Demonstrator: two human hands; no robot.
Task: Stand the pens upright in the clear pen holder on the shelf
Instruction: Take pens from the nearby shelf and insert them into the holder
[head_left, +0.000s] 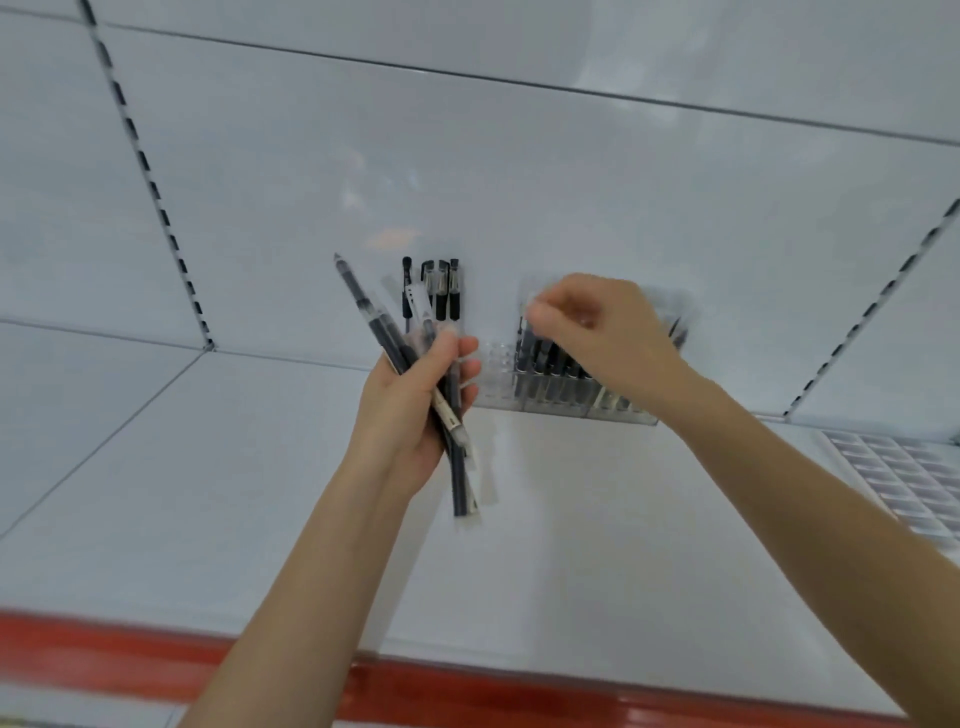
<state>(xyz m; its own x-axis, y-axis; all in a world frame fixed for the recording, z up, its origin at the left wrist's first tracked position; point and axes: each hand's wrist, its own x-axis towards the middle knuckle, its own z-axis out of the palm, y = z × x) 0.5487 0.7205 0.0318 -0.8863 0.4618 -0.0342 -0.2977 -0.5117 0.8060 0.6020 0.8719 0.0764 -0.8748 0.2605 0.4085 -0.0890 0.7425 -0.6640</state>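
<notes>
Clear pen holder (493, 376) partly filled.
Some pens (545, 364) stand inside; left of it the left hand (410, 410) clutches an unplaced bundle (387, 332); right hand (608, 338) above, blurred, grasp unclear.

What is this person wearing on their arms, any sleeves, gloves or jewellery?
The left arm and right arm are bare as far as the frame shows, no sleeves. The left grip and right grip wear no gloves; no watch, bracelet or ring is visible, though the right grip is blurred.
</notes>
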